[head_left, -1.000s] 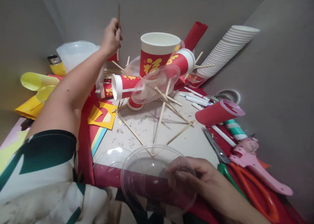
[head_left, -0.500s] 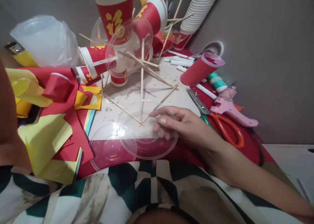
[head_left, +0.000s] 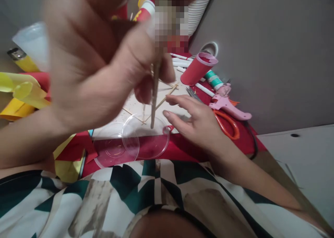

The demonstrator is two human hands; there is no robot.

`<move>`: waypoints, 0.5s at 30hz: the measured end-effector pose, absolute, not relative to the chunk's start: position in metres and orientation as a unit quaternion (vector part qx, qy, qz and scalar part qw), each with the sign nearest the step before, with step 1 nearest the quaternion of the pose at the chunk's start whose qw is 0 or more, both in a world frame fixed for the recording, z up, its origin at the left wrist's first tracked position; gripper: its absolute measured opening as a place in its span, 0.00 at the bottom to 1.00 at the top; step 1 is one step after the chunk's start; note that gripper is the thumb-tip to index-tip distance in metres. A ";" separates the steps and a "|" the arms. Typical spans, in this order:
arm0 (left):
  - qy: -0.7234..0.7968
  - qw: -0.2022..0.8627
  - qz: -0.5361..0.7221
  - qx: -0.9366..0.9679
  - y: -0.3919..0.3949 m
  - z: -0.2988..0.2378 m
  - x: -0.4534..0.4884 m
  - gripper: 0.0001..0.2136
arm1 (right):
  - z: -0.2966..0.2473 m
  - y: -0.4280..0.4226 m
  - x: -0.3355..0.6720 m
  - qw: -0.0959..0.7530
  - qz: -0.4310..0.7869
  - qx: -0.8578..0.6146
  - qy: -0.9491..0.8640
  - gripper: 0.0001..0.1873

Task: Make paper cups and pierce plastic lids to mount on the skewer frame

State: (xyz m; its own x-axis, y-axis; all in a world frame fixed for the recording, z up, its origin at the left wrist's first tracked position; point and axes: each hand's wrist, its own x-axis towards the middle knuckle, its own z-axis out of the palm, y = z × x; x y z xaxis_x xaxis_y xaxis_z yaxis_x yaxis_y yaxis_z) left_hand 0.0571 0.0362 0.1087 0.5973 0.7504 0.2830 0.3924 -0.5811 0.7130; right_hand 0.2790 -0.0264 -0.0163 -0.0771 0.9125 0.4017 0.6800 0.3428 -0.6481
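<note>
My left hand is raised close to the camera, its fingers closed round a thin wooden stick that points down; the stick's upper part is blurred. Below its tip lies a clear plastic lid, overlapping a second clear lid on the left. My right hand hovers just right of the first lid, thumb and fingers apart, holding nothing. Its fingertips are close to a frame of joined thin sticks, whose far part is hidden behind my left hand.
On the right lie orange-handled scissors, a pink glue gun, a red paper tube and several white pens. Coloured paper lies at the left, with a plastic bag behind. Stacked white cups lean at the back.
My left hand has come up from the left edge to the front of the view, with the stick in it. My right hand has let go of the clear lid and its fingers have spread.
</note>
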 end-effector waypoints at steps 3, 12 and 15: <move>0.235 0.297 0.344 0.859 0.018 0.100 0.080 0.16 | -0.003 -0.041 0.272 0.426 0.240 -0.508 -0.709 0.13; 0.362 0.317 0.233 0.845 0.031 0.055 0.058 0.23 | -0.018 -0.046 0.265 0.470 0.484 -0.469 -0.570 0.10; 0.449 0.253 0.129 0.847 0.042 0.029 0.032 0.18 | -0.028 -0.044 0.270 0.501 0.563 -0.443 -0.485 0.15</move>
